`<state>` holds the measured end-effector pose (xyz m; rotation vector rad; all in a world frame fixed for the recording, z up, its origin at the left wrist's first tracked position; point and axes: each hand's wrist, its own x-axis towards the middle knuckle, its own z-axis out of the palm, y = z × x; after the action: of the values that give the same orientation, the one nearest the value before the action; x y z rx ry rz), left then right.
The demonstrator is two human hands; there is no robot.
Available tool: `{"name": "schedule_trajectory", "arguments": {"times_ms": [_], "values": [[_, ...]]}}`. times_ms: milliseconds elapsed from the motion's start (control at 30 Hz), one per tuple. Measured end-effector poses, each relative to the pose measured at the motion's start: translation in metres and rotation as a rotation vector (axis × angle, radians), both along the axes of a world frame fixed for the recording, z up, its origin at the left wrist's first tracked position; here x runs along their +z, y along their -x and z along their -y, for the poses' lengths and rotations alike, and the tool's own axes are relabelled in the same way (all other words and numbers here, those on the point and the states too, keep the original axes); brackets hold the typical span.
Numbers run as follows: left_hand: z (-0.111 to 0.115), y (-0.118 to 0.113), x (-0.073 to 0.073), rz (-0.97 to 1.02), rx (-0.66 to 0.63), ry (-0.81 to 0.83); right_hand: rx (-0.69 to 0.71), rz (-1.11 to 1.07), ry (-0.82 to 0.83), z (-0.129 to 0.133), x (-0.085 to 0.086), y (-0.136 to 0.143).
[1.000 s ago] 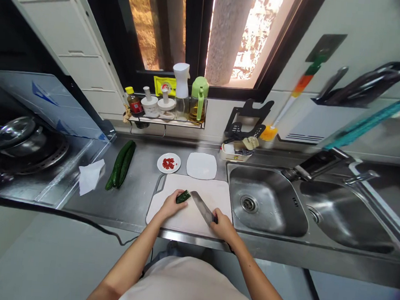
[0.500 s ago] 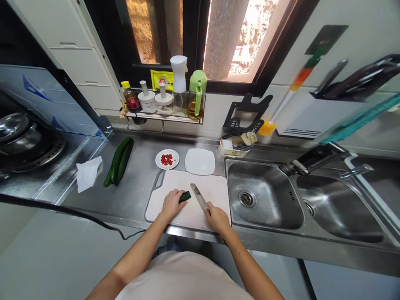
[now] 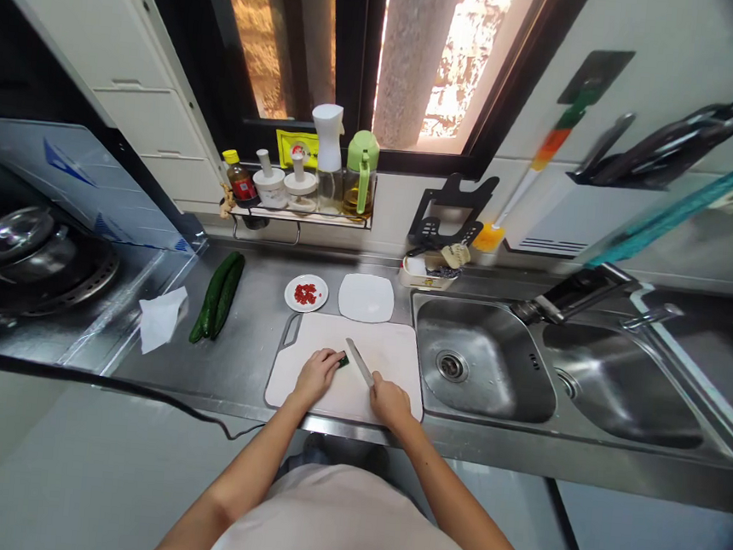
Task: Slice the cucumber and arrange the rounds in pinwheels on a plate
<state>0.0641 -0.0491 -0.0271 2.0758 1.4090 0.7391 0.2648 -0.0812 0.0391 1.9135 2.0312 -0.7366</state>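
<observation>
A white cutting board [image 3: 361, 403] lies on the steel counter in front of me. My left hand [image 3: 317, 375] is closed on a short dark green cucumber piece [image 3: 343, 361], most of it hidden by the fingers. In my right hand [image 3: 390, 399] is a knife [image 3: 360, 361], its blade pointing up and left over the board, just right of the cucumber piece. Behind the board stand a small white plate with chopped red bits [image 3: 306, 293] and a bare white square plate [image 3: 366, 297].
Whole cucumbers [image 3: 217, 296] and a white paper [image 3: 162, 319] lie to the left. A double sink [image 3: 486, 358] adjoins the board's right side. Bottles and jars stand on a rack [image 3: 301, 215] below the window. At far left is a lidded pot [image 3: 23, 245].
My left hand now covers more of the cucumber piece. The knife and my right hand have shifted slightly left.
</observation>
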Motion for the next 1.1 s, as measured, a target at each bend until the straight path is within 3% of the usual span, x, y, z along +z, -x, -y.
{"name": "schedule_trajectory", "arguments": {"times_ms": [200,767,1100], "values": [[-0.001,0.001,-0.006,-0.072,-0.047,-0.049,0.019,0.000,0.022,-0.002,0.000,0.005],[0.002,0.001,-0.012,-0.146,-0.031,-0.113,0.013,-0.060,-0.046,0.001,0.014,0.010],[-0.005,0.005,-0.009,-0.151,-0.112,-0.101,-0.028,-0.053,-0.060,-0.002,0.015,0.020]]}}
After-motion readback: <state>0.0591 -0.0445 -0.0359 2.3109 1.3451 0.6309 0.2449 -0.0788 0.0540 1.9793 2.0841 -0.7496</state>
